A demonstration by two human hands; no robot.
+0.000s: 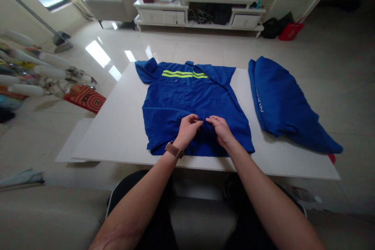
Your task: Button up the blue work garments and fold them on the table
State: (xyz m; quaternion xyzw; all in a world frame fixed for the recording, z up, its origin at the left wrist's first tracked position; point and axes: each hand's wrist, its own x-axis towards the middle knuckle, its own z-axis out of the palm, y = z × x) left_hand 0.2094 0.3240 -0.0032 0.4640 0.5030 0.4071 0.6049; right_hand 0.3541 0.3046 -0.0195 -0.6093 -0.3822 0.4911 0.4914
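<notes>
A blue work jacket (187, 95) with yellow-green and grey stripes across its chest lies spread on the white table (108, 129). One sleeve is folded across its front. My left hand (189, 127), with a brown watch on the wrist, pinches the fabric near the middle of the lower front. Just to its right, my right hand (220, 128) pinches the same fabric between thumb and fingers. A small bit of cloth is raised between the two hands; its details are too small to make out.
A folded blue garment (284, 101) with white lettering lies on the table's right side, its tip at the edge. Beyond stand a white cabinet (164, 15) and a pale stool (109, 4). A red patterned bag (86, 98) is left of the table.
</notes>
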